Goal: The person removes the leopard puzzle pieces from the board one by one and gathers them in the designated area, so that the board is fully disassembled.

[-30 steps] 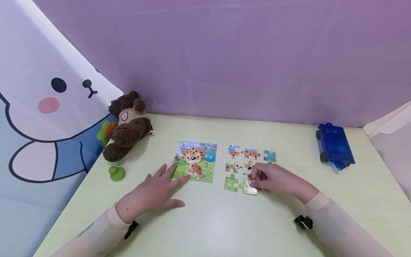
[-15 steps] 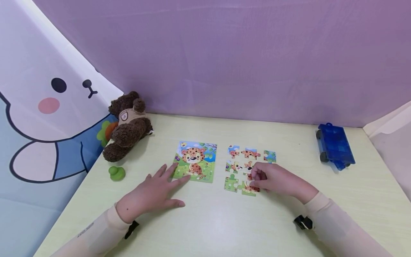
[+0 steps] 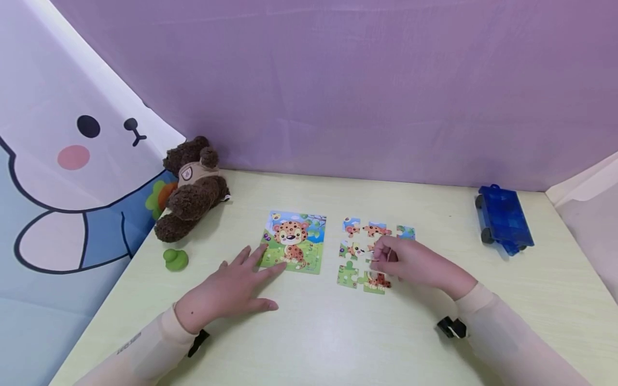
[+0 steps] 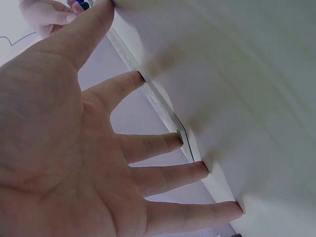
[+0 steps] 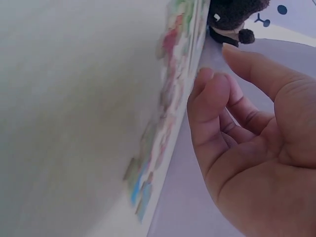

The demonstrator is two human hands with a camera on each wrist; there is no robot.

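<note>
My left hand point(image 3: 232, 289) lies with fingers spread, fingertips at the lower left of a leopard picture card point(image 3: 309, 252). Its fingers look straight in the left wrist view. To the right of the card, jigsaw pieces of the same leopard picture lie in rows. My right hand point(image 3: 410, 262) hovers over the right part of them and hides some. In the right wrist view, its fingers curl loosely, the thumb point(image 5: 247, 64) stands apart from the index finger, and nothing shows between them. Below it, the bottom-middle piece point(image 3: 374, 284) lies flat against the bottom-left piece point(image 3: 347, 276).
A brown teddy bear point(image 3: 193, 198) leans at the table's left edge, with a small green toy duck point(image 3: 176, 260) in front of it. At the far right stands a blue toy cart point(image 3: 507, 217). A purple cloth point(image 3: 338, 96) hangs along the back edge.
The bottom-middle piece went from tilted and shiny to lying flat by the bottom-left piece. My right hand has since let go and moved slightly up and left. The left hand stays put.
</note>
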